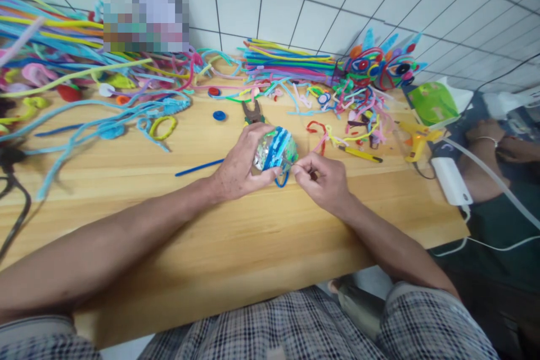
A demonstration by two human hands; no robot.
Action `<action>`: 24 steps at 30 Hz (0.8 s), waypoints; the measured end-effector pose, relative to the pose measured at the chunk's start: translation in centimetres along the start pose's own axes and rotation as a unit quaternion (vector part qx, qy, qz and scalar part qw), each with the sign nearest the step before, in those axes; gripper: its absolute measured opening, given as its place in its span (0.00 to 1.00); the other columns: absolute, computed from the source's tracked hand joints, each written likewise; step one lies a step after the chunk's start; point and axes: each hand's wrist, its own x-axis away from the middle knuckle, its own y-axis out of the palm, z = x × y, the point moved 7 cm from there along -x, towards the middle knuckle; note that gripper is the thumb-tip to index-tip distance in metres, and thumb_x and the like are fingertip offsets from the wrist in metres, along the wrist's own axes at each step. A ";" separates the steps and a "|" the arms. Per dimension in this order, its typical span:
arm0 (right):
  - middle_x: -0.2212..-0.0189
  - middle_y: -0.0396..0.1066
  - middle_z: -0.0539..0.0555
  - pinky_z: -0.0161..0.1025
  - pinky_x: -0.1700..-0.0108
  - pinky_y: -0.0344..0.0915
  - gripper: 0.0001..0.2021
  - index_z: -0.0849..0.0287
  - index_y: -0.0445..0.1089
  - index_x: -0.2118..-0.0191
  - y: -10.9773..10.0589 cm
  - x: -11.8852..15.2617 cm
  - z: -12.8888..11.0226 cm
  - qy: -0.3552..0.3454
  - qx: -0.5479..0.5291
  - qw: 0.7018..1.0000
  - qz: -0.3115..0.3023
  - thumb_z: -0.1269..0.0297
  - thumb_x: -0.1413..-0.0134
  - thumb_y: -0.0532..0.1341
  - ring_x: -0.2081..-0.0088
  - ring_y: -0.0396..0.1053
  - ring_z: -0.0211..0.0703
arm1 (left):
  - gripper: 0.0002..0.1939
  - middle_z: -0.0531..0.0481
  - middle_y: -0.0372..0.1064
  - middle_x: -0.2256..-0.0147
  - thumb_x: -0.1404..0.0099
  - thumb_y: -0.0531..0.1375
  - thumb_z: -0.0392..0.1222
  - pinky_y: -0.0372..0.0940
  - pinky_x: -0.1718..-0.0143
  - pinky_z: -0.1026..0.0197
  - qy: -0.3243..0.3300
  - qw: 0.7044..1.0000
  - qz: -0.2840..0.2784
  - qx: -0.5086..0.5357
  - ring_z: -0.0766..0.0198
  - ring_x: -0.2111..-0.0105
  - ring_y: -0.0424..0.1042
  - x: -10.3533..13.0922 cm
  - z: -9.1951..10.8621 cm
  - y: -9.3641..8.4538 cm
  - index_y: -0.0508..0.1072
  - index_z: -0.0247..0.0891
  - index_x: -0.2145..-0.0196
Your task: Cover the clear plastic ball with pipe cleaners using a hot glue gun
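My left hand [241,166] is wrapped around a small rounded craft piece [276,149], striped in blue and light blue with silvery and green parts. At its right side, the fingertips of my right hand [323,180] pinch a thin strand, too small to make out fully. A blue pipe cleaner loop [282,181] hangs below the piece, between the hands. To the left, a straight blue pipe cleaner [198,167] lies on the table, one end passing behind my left hand. Just beyond the piece lie pliers [252,112], jaws apart, their handles partly hidden.
Pipe cleaner bundles [291,64] and loose pieces line the wooden table's [236,247] back. Two colourful masks [379,67] stand there too. On the right are a yellow cutter [360,154], a yellow glue gun [417,138], a white power strip [451,180] and another person's arm [487,163].
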 end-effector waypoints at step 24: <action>0.80 0.67 0.42 0.35 0.73 0.56 0.10 0.51 0.66 0.69 2.1 0.6 1.6 0.061 -0.139 0.988 0.003 0.63 0.36 0.64 0.80 0.60 0.34 | 0.40 0.35 0.67 0.32 0.22 0.66 0.63 0.67 0.26 0.34 0.015 1.000 0.006 0.002 0.40 0.28 0.67 0.1 0.4 -0.3 0.57 0.47 0.24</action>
